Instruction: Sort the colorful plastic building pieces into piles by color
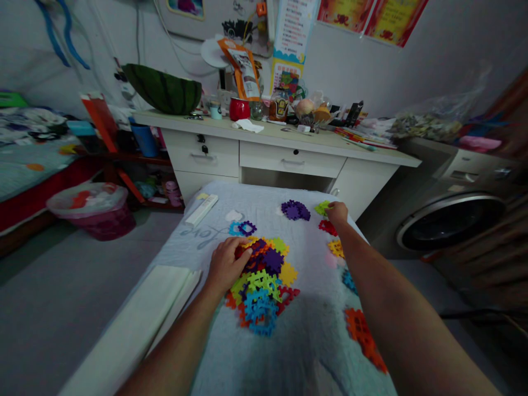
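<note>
Several interlocking plastic pieces lie in a mixed pile, with a purple piece [273, 260] and blue pieces [261, 311] among them. My left hand [228, 264] rests at the pile's left edge, thumb and fingers apart around red and orange pieces; its other fingertips are hidden. At the far right of the cloth, my right hand [338, 213] pinches a lime-green piece [322, 208]. Just below it sits a red piece [328, 227], then a yellow group [336, 248], a blue group [349, 280] and an orange group [363, 335], partly covered by my right forearm.
A pale cloth [313, 330] covers the work surface. Purple pieces [295, 210] lie near its far end, with linked blue and purple pieces [242, 227] farther left. A white strip [202, 210] lies at the left edge. Beyond stand a cluttered desk [284, 140] and a washing machine [445, 192].
</note>
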{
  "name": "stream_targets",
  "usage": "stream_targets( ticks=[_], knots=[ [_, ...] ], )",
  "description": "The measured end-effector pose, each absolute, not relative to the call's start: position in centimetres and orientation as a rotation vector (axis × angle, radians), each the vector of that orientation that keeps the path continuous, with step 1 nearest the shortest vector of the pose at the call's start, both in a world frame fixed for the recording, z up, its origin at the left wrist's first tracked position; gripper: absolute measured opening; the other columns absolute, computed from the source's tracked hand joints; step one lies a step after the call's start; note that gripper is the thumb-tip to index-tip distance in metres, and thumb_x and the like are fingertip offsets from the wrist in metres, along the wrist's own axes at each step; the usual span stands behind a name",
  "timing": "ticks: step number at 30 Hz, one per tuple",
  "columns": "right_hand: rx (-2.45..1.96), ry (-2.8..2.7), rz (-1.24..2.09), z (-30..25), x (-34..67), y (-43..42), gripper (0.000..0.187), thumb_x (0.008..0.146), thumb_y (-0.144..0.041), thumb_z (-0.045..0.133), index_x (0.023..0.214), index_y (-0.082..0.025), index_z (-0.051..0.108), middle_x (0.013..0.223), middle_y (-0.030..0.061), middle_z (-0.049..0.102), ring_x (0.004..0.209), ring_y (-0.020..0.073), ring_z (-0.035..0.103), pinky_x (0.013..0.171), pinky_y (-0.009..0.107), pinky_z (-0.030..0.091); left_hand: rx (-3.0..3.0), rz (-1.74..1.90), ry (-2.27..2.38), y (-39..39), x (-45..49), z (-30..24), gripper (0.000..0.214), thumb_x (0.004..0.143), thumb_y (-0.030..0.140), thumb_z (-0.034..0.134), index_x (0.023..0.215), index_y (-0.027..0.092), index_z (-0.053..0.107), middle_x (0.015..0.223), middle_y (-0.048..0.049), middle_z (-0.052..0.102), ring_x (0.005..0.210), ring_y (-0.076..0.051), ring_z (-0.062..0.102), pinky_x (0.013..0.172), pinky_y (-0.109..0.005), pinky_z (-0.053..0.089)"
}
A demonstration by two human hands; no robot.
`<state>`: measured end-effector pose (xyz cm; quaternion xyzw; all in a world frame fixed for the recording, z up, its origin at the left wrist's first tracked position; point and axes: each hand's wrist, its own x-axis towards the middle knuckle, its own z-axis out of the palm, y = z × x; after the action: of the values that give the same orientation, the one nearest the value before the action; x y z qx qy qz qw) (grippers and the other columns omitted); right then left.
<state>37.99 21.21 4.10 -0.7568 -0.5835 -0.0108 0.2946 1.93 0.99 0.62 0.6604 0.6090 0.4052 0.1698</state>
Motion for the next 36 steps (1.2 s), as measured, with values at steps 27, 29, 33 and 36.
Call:
stream_targets(
  ticks=[27,29,33,36],
  knots=[
    [-1.398,-2.296,0.715,6.4,24.5,2.5,0.052,0.066,-0.036,0.08,0.109,-0.016,0.06,0.101,0.0068,0.061,0.085,0.017,0.056,0.076,0.03,0.045,1.831,1.256,1.66,0.6,2.1,0.7,0.025,0.084,0.037,0.055,0.103,0.022,0.064,0.107,-0.0046,0.067,0.101,-0.021,0.062,0.092,-0.038,0.048],
    [-1.412,-2.317,0.703,6.2,24.4,2.1,0.054,0.065,-0.033,0.08,0.111,-0.015,0.059,0.101,0.0071,0.06,0.087,0.0177,0.055,0.078,0.03,0.045,1.836,1.249,1.663,0.6,2.1,0.7,0.025,0.084,0.038,0.056,0.101,0.022,0.064,0.106,-0.0045,0.067,0.101,-0.022,0.062,0.092,-0.038,0.048],
    [-1.406,-2.297,0.703,6.1,24.2,2.1,0.054,0.066,-0.026,0.077,0.115,-0.017,0.059,0.103,0.0069,0.06,0.087,0.0176,0.056,0.079,0.03,0.045,1.836,1.238,1.658,0.7,2.0,0.7,0.024,0.083,0.038,0.056,0.1,0.023,0.064,0.107,-0.0043,0.067,0.102,-0.022,0.062,0.093,-0.038,0.048],
    [-1.384,-2.246,0.669,6.4,24.3,2.1,0.054,0.066,-0.019,0.073,0.118,-0.017,0.059,0.107,0.0077,0.061,0.086,0.0167,0.057,0.081,0.031,0.047,1.833,1.229,1.657,0.7,2.1,0.6,0.024,0.082,0.036,0.057,0.102,0.023,0.064,0.108,-0.0036,0.067,0.104,-0.022,0.062,0.094,-0.038,0.048]
  ],
)
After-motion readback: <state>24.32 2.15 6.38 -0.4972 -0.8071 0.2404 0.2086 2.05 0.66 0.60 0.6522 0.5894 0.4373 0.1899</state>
